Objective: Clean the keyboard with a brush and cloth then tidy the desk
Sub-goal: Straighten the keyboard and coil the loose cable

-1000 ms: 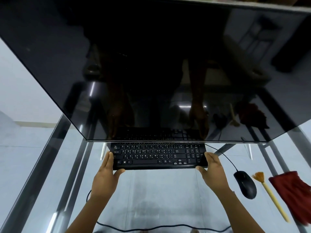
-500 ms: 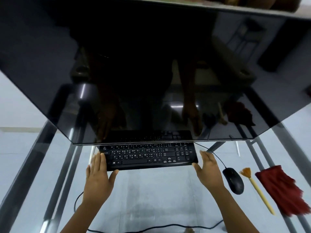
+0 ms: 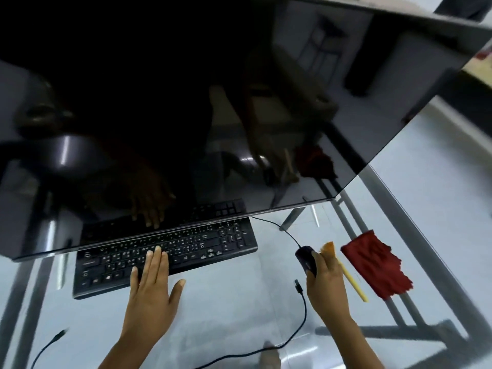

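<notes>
A black keyboard [image 3: 213, 243] lies on the glass desk [image 3: 229, 310], its far edge under the monitor. My left hand [image 3: 151, 294] rests flat on the keyboard's middle keys with straight fingers. My right hand [image 3: 327, 288] lies over the neck of a yellow-handled brush [image 3: 355, 284], between the black mouse [image 3: 304, 258] and a red cloth [image 3: 372, 265]. The brush's orange bristles show just past my fingertips. The hand hides whether my fingers close round the brush.
A large dark monitor [image 3: 186, 102] overhangs the far half of the desk. A loose black cable [image 3: 302, 318] curls across the glass near my right wrist, and another cable end [image 3: 50, 342] lies at the near left. Metal frame bars run under the glass.
Both hands have let go of the keyboard's ends. My left hand moved onto the keys. My right hand swung right past the mouse onto the brush, and the view turned right.
</notes>
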